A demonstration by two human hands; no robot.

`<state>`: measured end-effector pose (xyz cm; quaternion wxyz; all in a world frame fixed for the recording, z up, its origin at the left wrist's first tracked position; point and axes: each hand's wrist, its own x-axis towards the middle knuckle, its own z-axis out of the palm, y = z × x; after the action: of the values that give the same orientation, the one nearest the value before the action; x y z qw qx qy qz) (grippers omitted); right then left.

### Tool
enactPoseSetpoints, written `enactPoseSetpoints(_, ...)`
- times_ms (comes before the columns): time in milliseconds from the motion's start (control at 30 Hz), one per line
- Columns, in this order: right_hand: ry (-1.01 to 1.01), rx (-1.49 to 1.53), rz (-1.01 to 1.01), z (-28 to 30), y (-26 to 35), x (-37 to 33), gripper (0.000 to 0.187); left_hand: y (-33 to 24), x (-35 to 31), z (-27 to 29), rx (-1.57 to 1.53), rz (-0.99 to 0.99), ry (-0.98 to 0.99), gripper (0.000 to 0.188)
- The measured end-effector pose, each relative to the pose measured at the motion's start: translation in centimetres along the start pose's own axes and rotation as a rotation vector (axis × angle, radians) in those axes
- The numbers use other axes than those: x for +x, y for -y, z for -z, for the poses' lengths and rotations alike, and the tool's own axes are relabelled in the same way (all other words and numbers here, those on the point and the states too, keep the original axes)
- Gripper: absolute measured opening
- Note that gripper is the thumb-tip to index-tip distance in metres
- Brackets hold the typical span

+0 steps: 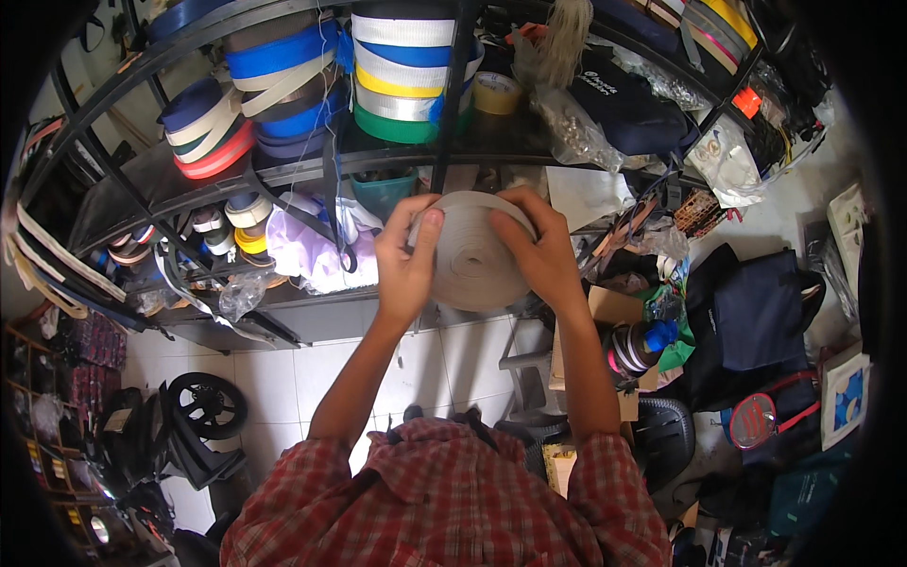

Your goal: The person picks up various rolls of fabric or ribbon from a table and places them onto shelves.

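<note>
Between both hands I hold a large flat roll of light grey webbing [472, 269], its coiled face turned up toward me. My left hand [408, 250] grips the roll's left edge, thumb on the coiled face and fingers round the outer side. On the opposite edge my right hand [540, 244] does the same, its thumb pressed on the face near the top. The fingers under the roll are partly hidden. Just beyond the roll is a black metal shelf [397, 156] bearing stacked webbing rolls in blue, white, yellow and green [404, 80].
More webbing rolls [206, 128] stand at the shelf's left, with a tape roll [496, 93] and plastic bags of small parts [578, 128] at right. A motorcycle [175, 425] is at lower left. Dark bags [761, 307] and a cardboard box [614, 307] lie on the right.
</note>
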<state>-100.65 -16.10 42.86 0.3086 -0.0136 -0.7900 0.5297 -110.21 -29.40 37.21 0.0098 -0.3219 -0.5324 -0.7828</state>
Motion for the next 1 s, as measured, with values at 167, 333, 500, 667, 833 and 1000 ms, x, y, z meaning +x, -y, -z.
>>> enactPoseSetpoints(167, -0.203, -0.087, 0.031, -1.8, -1.5, 0.1, 0.019, 0.3, -0.1, -0.2, -0.099, 0.114, -0.139, 0.028)
enactPoseSetpoints(333, -0.251, 0.04, -0.074, -2.0, -3.6, -0.4, 0.023, 1.4, -0.5, 0.7, -0.01, 0.125, -0.095, 0.03)
enactPoseSetpoints(500, -0.467, 0.103, -0.053, -2.8, -5.6, -1.0, 0.026, 1.5, -1.3, 0.8, 0.061, 0.145, -0.102, 0.032)
enactPoseSetpoints(667, -0.476, 0.192, -0.059, -2.4, -5.5, -1.5, 0.028, 1.6, -1.4, 0.6, 0.016, 0.088, -0.235, 0.032)
enactPoseSetpoints(833, -0.233, 0.059, -0.142, -2.7, -3.7, -1.5, 0.024, 2.4, -0.9, 1.4, 0.081, 0.153, -0.112, 0.037)
enactPoseSetpoints(1000, -0.514, 0.116, -0.029, -4.3, -5.0, -1.9, 0.027, 2.8, -2.2, -0.2, -0.034, 0.192, -0.138, 0.04)
